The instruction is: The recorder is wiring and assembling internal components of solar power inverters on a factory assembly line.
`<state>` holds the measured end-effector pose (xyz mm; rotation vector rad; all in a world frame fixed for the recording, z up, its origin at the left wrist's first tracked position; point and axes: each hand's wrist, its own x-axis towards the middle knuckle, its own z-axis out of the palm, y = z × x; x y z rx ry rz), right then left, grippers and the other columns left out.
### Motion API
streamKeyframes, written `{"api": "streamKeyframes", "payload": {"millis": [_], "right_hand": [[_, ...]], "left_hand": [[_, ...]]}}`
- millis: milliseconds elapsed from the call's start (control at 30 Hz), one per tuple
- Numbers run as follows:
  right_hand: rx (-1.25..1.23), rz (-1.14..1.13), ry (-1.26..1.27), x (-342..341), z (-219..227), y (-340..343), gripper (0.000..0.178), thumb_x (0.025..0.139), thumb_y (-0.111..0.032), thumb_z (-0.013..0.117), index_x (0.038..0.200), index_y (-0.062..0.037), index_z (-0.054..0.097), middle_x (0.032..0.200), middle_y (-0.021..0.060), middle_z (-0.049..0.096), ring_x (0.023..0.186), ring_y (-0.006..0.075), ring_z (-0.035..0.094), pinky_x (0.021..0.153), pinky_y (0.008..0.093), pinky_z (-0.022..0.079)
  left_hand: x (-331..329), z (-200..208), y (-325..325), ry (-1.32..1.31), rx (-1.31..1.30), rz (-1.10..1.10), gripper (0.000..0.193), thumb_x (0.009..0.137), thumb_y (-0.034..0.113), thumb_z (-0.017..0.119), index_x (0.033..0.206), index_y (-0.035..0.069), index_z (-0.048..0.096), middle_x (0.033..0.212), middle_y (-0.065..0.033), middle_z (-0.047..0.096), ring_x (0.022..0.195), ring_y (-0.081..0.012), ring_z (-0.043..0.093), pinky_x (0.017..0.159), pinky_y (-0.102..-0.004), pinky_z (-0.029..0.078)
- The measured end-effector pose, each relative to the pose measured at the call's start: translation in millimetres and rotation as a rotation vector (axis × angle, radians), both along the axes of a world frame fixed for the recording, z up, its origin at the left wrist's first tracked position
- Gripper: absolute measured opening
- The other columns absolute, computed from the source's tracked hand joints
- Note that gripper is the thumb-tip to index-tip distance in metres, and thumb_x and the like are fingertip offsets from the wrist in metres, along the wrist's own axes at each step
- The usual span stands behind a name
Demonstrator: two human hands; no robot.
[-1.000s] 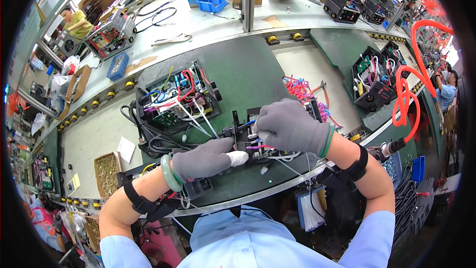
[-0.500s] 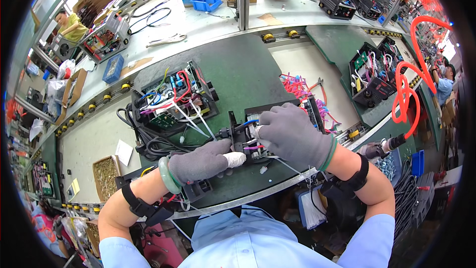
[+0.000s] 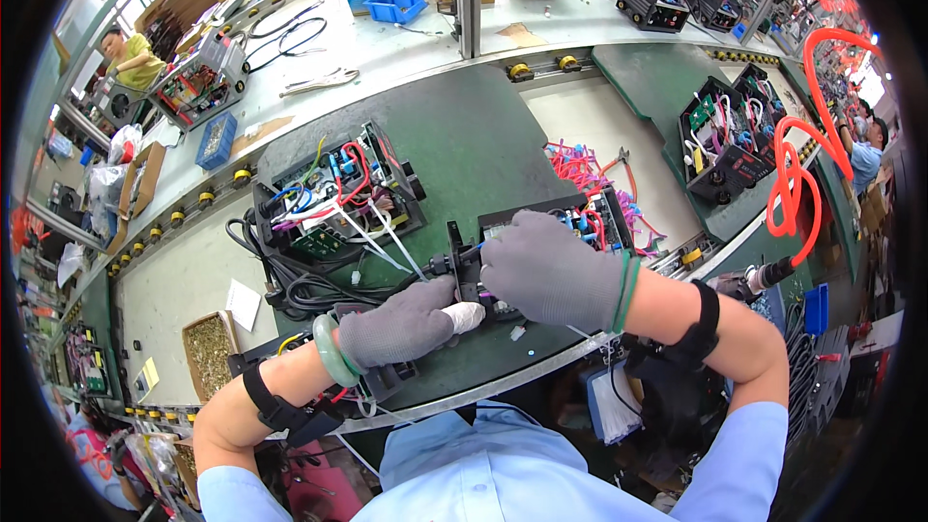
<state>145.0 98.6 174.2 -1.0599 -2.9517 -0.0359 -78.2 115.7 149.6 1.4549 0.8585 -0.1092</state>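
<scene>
Both my hands wear grey gloves at the near edge of the green board. My left hand [image 3: 398, 327], with white wrapping on its thumb, is closed on an upright black panel [image 3: 468, 282] of an opened electrical unit [image 3: 601, 217]. A black cable fitting [image 3: 440, 265] sits in that panel. My right hand [image 3: 556, 273] is curled over the unit just right of the panel. Its fingertips are tucked behind the hand, so what they hold is hidden. A little blue wire shows beside them. Coloured wires and circuit boards fill the rest of the unit.
Another open unit [image 3: 338, 195] with black cables [image 3: 314, 288] stands to the left. Beyond my right hand lie pink and red wires and pliers [image 3: 621, 162]. A coiled red air hose [image 3: 795, 184] hangs at the right. A tray of small parts [image 3: 209, 348] is at the left.
My right hand has shifted left and down toward the panel, turning so its back covers the pink wire and most of the blue wire. My left hand stays nearly in place.
</scene>
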Motion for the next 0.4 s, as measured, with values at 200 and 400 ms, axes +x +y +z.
{"api": "streamKeyframes", "payload": {"millis": [200, 400], "right_hand": [[-0.018, -0.076, 0.084, 4.6, -17.5, -8.3, 0.008, 0.074, -0.017, 0.068, 0.080, -0.0121, 0.068, 0.085, 0.0072, 0.063, 0.083, 0.0264, 0.065, 0.075, 0.0392, 0.050], [-0.031, -0.277, 0.157, 4.3, -9.8, -16.3, 0.035, 0.077, -0.026, 0.073, 0.108, -0.0111, 0.068, 0.100, 0.0136, 0.068, 0.096, 0.0339, 0.069, 0.085, 0.0421, 0.054]], "left_hand": [[3.2, -9.4, -3.5, 0.034, 0.021, -0.011, 0.041, 0.100, 0.034, 0.057, 0.127, 0.003, 0.053, 0.099, -0.0040, 0.058, 0.083, -0.0124, 0.059, 0.074, -0.0299, 0.050], [5.2, 4.7, -9.8, -0.058, -0.031, 0.137, 0.045, 0.097, 0.036, 0.061, 0.129, 0.006, 0.054, 0.102, -0.0037, 0.062, 0.085, -0.0133, 0.062, 0.077, -0.0324, 0.053]]}}
